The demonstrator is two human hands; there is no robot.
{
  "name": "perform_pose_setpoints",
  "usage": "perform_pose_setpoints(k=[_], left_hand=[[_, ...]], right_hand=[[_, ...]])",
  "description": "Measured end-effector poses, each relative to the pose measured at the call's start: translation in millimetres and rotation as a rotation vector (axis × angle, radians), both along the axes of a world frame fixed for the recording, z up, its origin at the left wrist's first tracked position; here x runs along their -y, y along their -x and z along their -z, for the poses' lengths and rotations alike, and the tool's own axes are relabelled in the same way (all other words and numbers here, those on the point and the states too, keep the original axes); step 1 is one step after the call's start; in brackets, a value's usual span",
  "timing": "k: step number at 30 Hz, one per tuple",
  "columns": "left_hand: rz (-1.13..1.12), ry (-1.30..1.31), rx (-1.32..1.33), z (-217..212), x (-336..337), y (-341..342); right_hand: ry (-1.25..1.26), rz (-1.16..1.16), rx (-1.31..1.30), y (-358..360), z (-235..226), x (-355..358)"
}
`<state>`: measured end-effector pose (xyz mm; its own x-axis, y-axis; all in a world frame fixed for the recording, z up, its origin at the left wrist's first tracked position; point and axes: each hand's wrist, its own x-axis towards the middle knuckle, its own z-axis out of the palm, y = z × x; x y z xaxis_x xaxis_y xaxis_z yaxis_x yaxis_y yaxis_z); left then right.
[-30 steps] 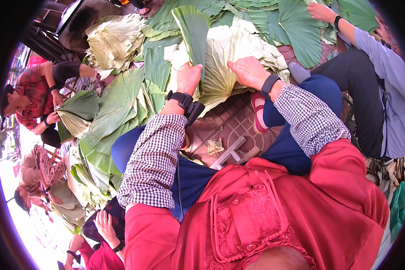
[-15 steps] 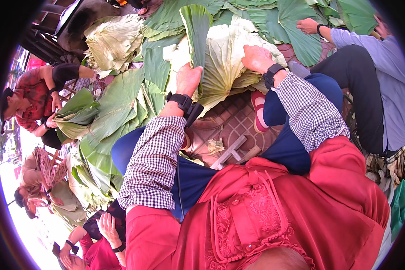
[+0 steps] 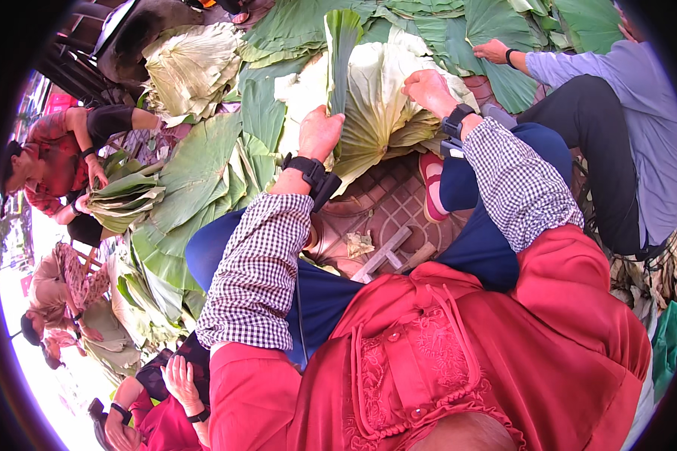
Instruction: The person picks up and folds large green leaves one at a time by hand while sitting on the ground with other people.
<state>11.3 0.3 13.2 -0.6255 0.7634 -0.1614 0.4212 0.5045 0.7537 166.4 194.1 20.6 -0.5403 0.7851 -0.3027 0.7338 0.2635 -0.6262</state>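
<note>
A pale, dried side of a large lotus leaf [image 3: 380, 105] spreads in front of my knees, its yellowish veins fanning out from a point near its lower edge. My left hand [image 3: 320, 135] is closed on the leaf's left part, where a green flap [image 3: 343, 56] stands folded up above the fingers. On the right, my right hand [image 3: 429, 92] rests at the leaf's upper right with the fingers pressed together on it; the fingertips are partly hidden. More pale leaves [image 3: 447, 83] lie beneath and beside it.
Green leaves [image 3: 195, 173] cover the ground at left and far ahead. A stack of pale leaves [image 3: 192, 68] lies far left. Between my feet is a wooden piece [image 3: 387, 252] on paving. Several people sit nearby; one at right reaches a hand [image 3: 492, 51] over leaves.
My left hand has shifted slightly right, and the folded flap has moved right and narrowed. My right hand has moved slightly up. The hand of the person at right has moved left.
</note>
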Motion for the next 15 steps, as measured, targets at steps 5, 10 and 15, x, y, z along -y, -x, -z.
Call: perform_pose_setpoints(k=[5, 10, 15], left_hand=[[0.078, 0.072, -0.045, -1.3, -5.6, -8.7], [0.1, 0.124, -0.09, -19.6, 2.2, -6.1], [0.078, 0.106, -0.106, -23.1, 0.5, -6.5]], right_hand=[[-0.136, -0.18, -0.447, 22.4, -20.0, 25.9], [-0.37, -0.277, 0.181, 35.0, -63.1, 35.0], [-0.598, -0.455, 0.48, 8.9, -22.2, 15.1]])
